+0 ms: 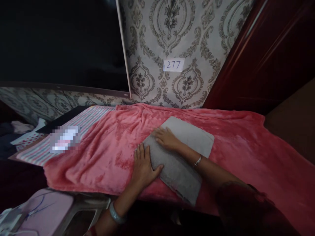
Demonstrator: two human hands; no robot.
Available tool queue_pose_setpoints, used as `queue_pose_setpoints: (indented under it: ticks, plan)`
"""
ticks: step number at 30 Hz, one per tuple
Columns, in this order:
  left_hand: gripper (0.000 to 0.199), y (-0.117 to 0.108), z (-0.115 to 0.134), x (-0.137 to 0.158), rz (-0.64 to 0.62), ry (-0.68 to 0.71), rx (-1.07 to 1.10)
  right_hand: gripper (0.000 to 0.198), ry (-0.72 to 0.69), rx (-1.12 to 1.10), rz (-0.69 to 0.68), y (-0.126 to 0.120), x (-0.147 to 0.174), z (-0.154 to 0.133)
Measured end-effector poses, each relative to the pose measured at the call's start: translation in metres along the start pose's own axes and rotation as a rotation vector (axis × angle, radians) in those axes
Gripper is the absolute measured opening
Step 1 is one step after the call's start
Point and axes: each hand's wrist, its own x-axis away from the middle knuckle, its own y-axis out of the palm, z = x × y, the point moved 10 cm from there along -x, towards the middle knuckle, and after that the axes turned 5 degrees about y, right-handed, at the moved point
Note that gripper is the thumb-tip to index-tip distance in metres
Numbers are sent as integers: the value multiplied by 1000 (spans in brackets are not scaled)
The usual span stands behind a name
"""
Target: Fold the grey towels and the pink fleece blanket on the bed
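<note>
Our left hand [142, 170] lies flat with its thumb stretched wide, fingers along the left edge of a grey sheet [176, 164] and the thumb on top, gripping nothing; our right hand [167, 138] rests palm down on the sheet near its far-left edge, fingers a little apart, also holding nothing. The sheet sits just right of the middle of a pink blanket [105, 157], set askew, its lowest corner close to the blanket's near edge; to flatten it well, we would anchor with the left hand and press outward with the right, lightly enough that the soft pile beneath does not drag or bunch.

The sheet looks thin, matt and roughly rectangular, ragged along its near edge; whether it is cloth or board, we cannot tell. The blanket is plush, rumpled toward its left end; past its left edge lies a striped cloth [93, 118], smoother and flatter; beyond the far edge rises damask-patterned wallpaper [169, 39], bearing a white card [173, 65] marked 277.
</note>
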Motion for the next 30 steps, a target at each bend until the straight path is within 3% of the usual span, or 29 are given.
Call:
queue_pose_setpoints:
  ticks: [2, 5, 10, 14, 16, 19, 22, 24, 27, 30]
  plan:
    - [97, 0, 0, 1, 15, 2, 16, 54, -172, -26, -9, 10, 10, -31]
    - [94, 1, 1, 1, 2, 13, 16, 54, -180, -22, -5, 16, 8, -26]
    - [91, 2, 2, 2, -22, 16, 4, 55, 114, 37, -35, 8, -23, 67]
    - [92, 2, 1, 2, -31, 7, 10, 56, 386, 43, 1, -2, -31, 138]
    - [93, 3, 1, 2, -39, 2, 15, 57, 509, 19, 26, -4, -27, 161]
    - [95, 4, 1, 1, -50, -11, 21, 60, 593, 8, 33, -8, -23, 173]
    - [95, 3, 0, -1, -55, -21, 37, 59, 618, 9, 58, -16, -15, 161]
    - [93, -2, 0, -3, -30, -17, 59, 58, 546, 12, 101, -23, -8, 134]
    - [71, -24, 4, -2, 109, 35, 126, 55, 264, 7, 98, -18, 13, 58]
    - [36, -45, 25, 8, 232, 238, 224, 54, -54, -36, 2, 5, 50, -26]
